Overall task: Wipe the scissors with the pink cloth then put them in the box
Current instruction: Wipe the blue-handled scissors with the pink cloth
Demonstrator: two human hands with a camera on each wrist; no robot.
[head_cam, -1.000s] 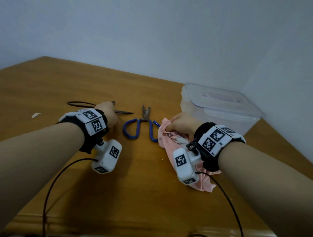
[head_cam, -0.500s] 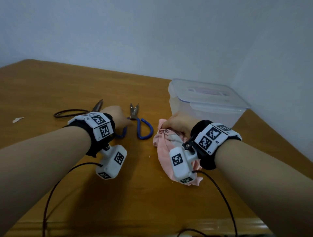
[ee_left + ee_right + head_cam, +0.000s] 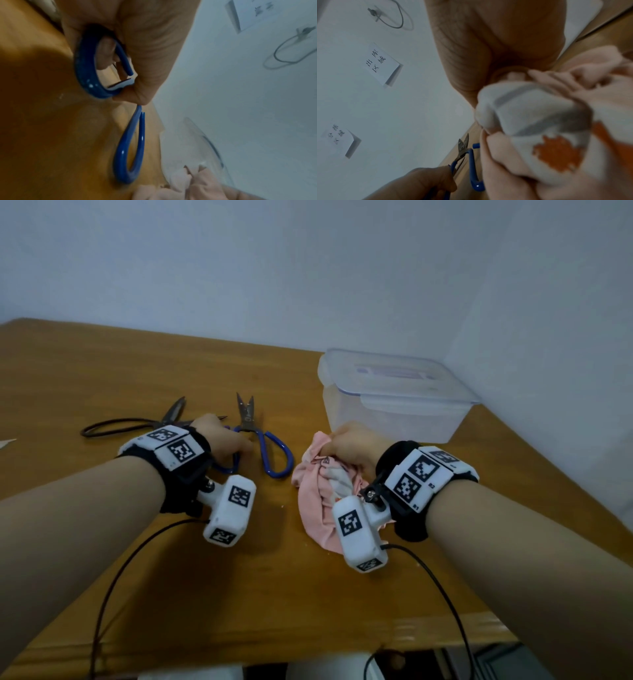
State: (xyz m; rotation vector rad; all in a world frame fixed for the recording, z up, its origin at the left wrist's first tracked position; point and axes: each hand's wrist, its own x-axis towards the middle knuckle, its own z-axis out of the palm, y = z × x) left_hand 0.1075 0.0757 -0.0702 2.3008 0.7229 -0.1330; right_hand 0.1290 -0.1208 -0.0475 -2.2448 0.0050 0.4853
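Note:
Blue-handled scissors (image 3: 263, 440) lie on the wooden table (image 3: 102, 378), short blades pointing away from me. My left hand (image 3: 222, 440) grips their left handle loop (image 3: 85, 75), fingers curled through it; the right loop (image 3: 130, 152) lies free on the wood. My right hand (image 3: 346, 445) clutches the bunched pink cloth (image 3: 318, 498), which has a white and orange patch (image 3: 553, 148). The scissors (image 3: 464, 152) show just left of the cloth in the right wrist view. A clear plastic box (image 3: 394, 398) with its lid on stands behind the right hand.
A second pair of dark scissors (image 3: 137, 422) with thin black loops lies left of my left hand. A white scrap (image 3: 5, 443) sits at the far left. Walls close in behind and to the right of the box. Cables trail off the near table edge.
My left hand left the dark scissors, moved right and took hold of the blue scissors' left loop. The right hand kept its hold on the cloth.

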